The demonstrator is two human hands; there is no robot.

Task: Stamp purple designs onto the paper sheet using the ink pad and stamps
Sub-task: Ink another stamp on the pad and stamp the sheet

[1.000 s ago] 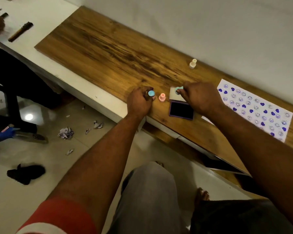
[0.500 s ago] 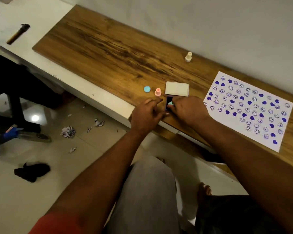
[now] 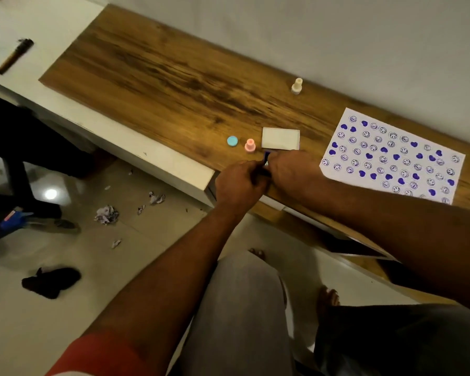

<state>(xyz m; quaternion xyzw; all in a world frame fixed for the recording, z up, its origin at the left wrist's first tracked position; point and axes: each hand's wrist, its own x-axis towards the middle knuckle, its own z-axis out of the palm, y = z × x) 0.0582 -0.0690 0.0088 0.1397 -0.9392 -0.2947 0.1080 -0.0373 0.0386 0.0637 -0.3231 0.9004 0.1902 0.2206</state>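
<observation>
Head view: nearest, my left hand (image 3: 239, 183) steadies the mostly hidden ink pad (image 3: 266, 156) while my right hand (image 3: 291, 169) seems to pinch a stamp onto it for ink. Beyond lie its lid (image 3: 280, 138) and the paper sheet (image 3: 391, 156) on the surface (image 3: 174, 77).

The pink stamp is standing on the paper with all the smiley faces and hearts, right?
Not quite. In the head view the pink stamp stands on the wooden table, beside the blue cap, well away from the paper with the smiley faces and hearts.
</observation>
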